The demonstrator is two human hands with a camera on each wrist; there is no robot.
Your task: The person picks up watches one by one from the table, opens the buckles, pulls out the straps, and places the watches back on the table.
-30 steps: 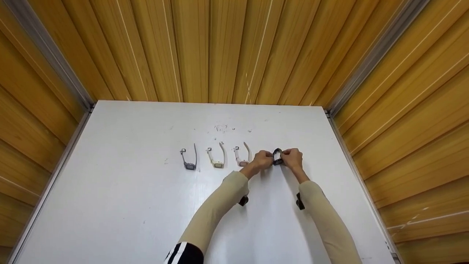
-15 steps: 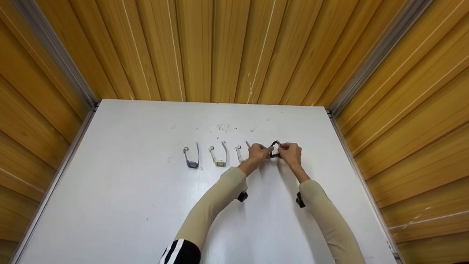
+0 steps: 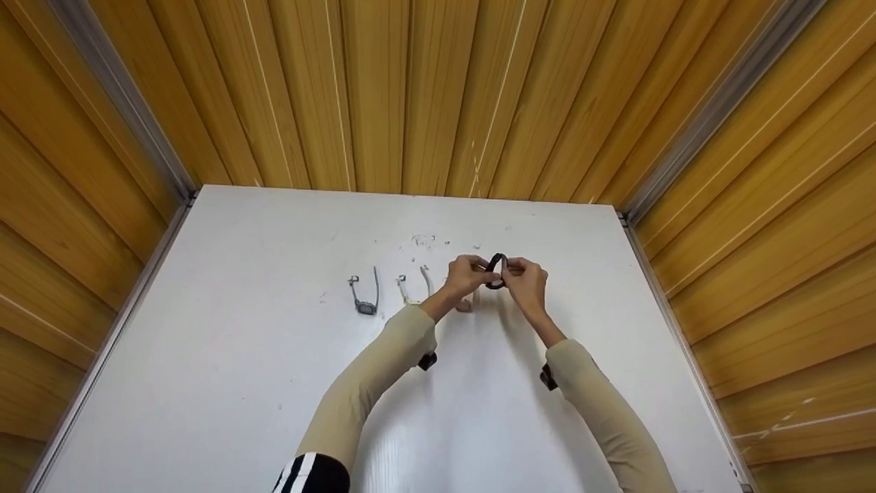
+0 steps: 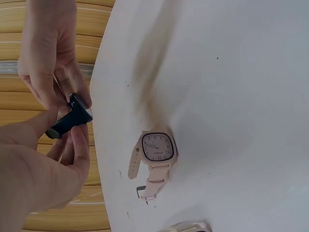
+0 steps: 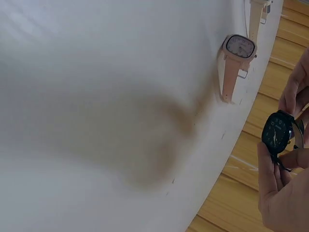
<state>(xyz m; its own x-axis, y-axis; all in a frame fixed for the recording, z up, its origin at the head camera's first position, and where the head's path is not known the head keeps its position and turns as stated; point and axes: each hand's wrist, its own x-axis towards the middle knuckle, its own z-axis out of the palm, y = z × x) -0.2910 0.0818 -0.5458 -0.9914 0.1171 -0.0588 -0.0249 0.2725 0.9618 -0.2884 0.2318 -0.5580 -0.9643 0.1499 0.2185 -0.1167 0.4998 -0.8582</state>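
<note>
Wood-grained panels [image 3: 383, 96] wall off a white table [image 3: 205, 383] on its left, right and far sides, and small dark marks speckle the tabletop toward its far edge. Right of centre, a black watch [image 5: 277, 133] is held above the table between the left hand [image 3: 467, 274] and the right hand [image 3: 527, 281]; thumbs and fingers of both pinch it. From the head it is only a dark loop seen edge-on. Only the right wrist view gives its rounded dial with pale markings, while the left wrist view catches the band and case from the side.

Further left, a grey watch [image 3: 366, 309] lies with its strap spread open. Next comes a yellow watch [image 3: 410, 302], partly behind the left forearm. Just right of that is a pink watch [image 4: 158, 147], mostly covered by the left hand in the head view; both wrist views show its squarish numbered dial, and its buckle is plain in the left one.
</note>
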